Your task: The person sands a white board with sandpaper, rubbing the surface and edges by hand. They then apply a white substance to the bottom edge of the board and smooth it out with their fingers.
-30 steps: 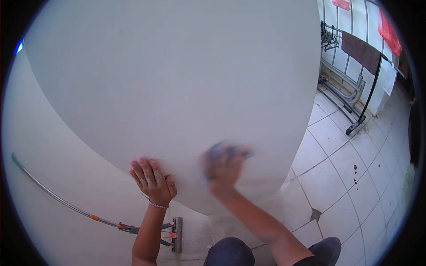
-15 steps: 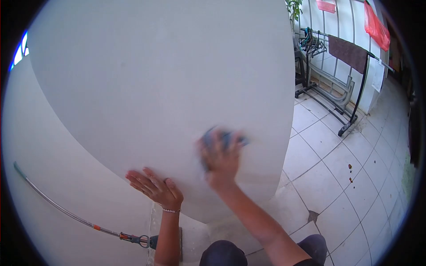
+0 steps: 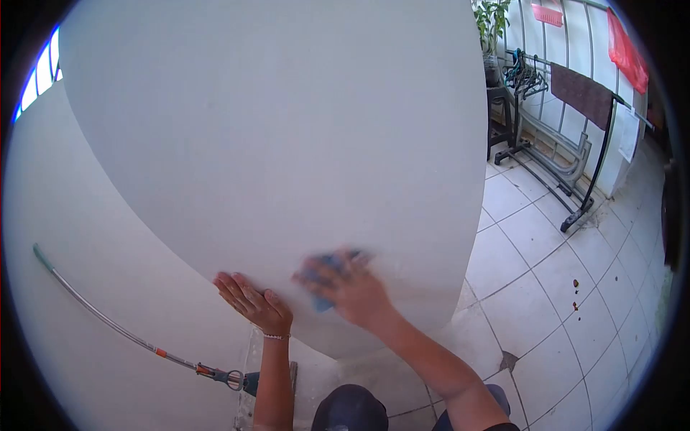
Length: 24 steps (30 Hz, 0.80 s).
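A broad pale grey-white wall surface (image 3: 273, 136) fills the middle of the view. Low on it, my right hand (image 3: 357, 293) presses a crumpled blue cloth (image 3: 324, 302) flat against the surface; motion blurs the fingers and the cloth's edges. My left hand (image 3: 255, 303), with a thin bracelet at the wrist, lies to the left of the cloth. Its fingers are stretched out and its palm rests against the lower left part of the same surface, holding nothing.
A long-handled tool with an orange band (image 3: 160, 353) leans at the lower left. White floor tiles (image 3: 517, 233) spread to the right. Farther back stand a black drying rack with a brown towel (image 3: 583, 95), hangers (image 3: 528, 77), a potted plant (image 3: 491, 25) and a red plastic bag (image 3: 627, 52).
My right hand has moved down and slightly left across the surface with the blue cloth, closer to my left hand. My left hand stays almost in place. The view has shifted slightly.
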Motion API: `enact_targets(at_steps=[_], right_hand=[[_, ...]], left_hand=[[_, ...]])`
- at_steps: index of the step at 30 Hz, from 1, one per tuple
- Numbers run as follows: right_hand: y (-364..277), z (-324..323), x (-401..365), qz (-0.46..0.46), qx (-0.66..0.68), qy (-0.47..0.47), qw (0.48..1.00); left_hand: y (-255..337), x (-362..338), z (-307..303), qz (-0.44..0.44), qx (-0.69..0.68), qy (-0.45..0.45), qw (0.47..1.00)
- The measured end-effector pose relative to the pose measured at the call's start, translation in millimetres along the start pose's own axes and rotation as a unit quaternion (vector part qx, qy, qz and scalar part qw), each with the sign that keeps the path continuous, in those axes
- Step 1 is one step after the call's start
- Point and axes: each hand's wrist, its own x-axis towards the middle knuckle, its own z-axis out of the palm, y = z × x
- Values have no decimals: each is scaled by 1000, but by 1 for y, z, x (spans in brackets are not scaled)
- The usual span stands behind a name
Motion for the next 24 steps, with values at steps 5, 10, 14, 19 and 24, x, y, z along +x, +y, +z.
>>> enact_targets(at_steps=[5, 10, 14, 19, 24], right_hand=[[35, 96, -110, -107, -162, -56, 979], [99, -8, -57, 215, -84, 339, 912], [51, -27, 33, 192, -127, 290, 929], [3, 69, -30, -196, -257, 36, 946], [89, 25, -119, 64, -98, -160, 980]], left_hand=[[-6, -2, 2, 11, -4, 1, 1000], [-5, -6, 3, -6, 3, 0, 1000], [-5, -4, 4, -5, 7, 6, 1000], [-7, -11, 1, -9, -21, 0, 1000], [-6, -25, -5, -40, -42, -46, 997]])
